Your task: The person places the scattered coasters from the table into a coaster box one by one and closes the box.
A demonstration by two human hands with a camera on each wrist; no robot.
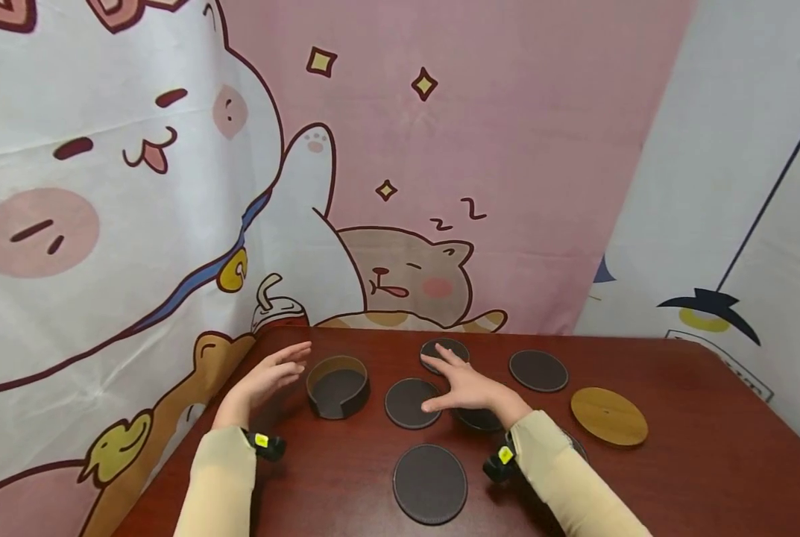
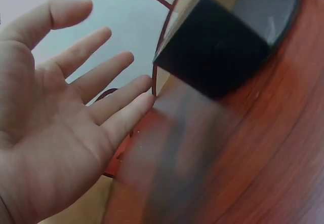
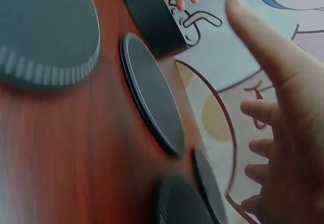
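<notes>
While both hands stand apart over the work, the black round open-topped holder with a tan inner wall [image 1: 356, 403] sits at the nine o'clock of a dark grey round coaster with a stitched rim, the middle coaster [image 1: 408, 403]. Clock read from that coaster, twelve pointing away from the person. Holder: dark grey inside, wall cut away at about its own six o'clock.

Left hand [image 1: 272, 379]: just off the holder's nine o'clock side, fingers extended and loosely parted, grasping nothing; left wrist view shows a gap between fingertips and holder. A blurred grey streak below, too smeared to tell.

Right hand [image 1: 465, 384]: above the coasters, spread wide, thumb well out from the fingers, nothing in its grasp.

Further dark grey round coasters: far coaster [image 1: 440, 345] at one o'clock, partly covered by right-hand fingers; another at three, beneath the right hand and mostly hidden; outer coaster [image 1: 537, 371] between two and three; near coaster [image 1: 429, 483] close to six. One more peeps out past the right sleeve [image 1: 567, 470].

Yellow-brown round wood-grained disc [image 1: 609, 416]: three o'clock, beyond the coasters.

All on a reddish-brown wood-grained tabletop [image 1: 701, 462]. Behind, at twelve: pink-and-white cloth printed with cartoon animals [image 1: 520, 149].
</notes>
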